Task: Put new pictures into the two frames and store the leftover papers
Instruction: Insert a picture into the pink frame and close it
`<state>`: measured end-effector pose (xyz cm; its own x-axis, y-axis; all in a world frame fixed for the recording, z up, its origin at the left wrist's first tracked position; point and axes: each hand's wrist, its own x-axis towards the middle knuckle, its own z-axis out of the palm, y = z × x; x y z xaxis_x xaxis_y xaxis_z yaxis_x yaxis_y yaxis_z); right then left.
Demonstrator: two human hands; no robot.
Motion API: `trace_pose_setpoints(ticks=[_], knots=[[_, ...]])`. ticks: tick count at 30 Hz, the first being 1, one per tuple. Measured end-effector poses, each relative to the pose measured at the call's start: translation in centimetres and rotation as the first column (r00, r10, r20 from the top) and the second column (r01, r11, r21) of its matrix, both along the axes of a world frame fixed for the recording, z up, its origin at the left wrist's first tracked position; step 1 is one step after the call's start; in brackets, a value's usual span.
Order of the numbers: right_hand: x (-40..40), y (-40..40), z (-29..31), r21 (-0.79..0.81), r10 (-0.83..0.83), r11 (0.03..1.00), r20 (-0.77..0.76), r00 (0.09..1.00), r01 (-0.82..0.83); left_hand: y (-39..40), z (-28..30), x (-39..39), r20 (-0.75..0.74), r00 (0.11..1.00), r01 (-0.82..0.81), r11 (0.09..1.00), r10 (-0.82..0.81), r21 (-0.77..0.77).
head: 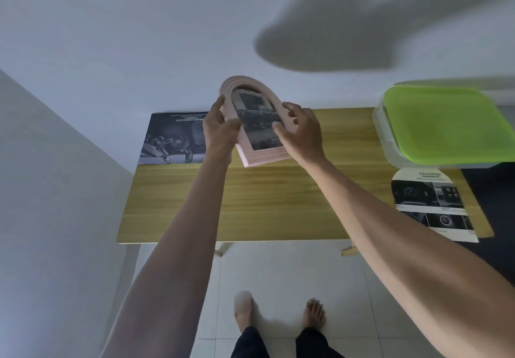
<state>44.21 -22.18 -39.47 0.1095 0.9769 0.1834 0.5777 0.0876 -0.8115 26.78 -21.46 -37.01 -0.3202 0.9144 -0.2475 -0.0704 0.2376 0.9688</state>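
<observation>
Two bare feet (278, 316) stand near. Farther off, above the table (278, 204), the left hand (220, 129) and right hand (301, 131) each grip a side of the arched frame (256, 123). Set it down gently, upright, by the far wall.

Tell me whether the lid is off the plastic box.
No: the green lid sits closed on the clear plastic box at the table's right end.

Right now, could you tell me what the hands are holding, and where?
Both hold the arched pink frame: left hand grips its left edge, right hand its right edge.
</observation>
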Motion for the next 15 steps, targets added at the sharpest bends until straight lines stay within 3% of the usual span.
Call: trace_pose_setpoints(ticks=[2,6,11,15], knots=[[0.6,0.4,-0.7,-0.116,-0.087,0.990,-0.075,0.993,0.078,-0.6,0.1,-0.7,0.070,0.997,-0.029,0.999,0.027,0.027],[1.3,0.7,-1.3,-0.245,-0.159,0.966,-0.311,0.937,0.082,-1.0,-0.7,-2.1,0.099,0.994,-0.056,0.998,0.052,0.038],[0.8,0.8,-0.1,-0.180,-0.157,0.980,-0.408,0.899,0.089,-1.4,-0.2,-3.5,0.068,0.997,-0.051,0.994,0.044,0.097],[-0.8,2.3,4.4,-0.082,-0.102,0.994,-0.449,0.888,0.072,-0.5,3.5,-4.7,0.037,0.996,-0.082,0.975,0.076,0.207]])
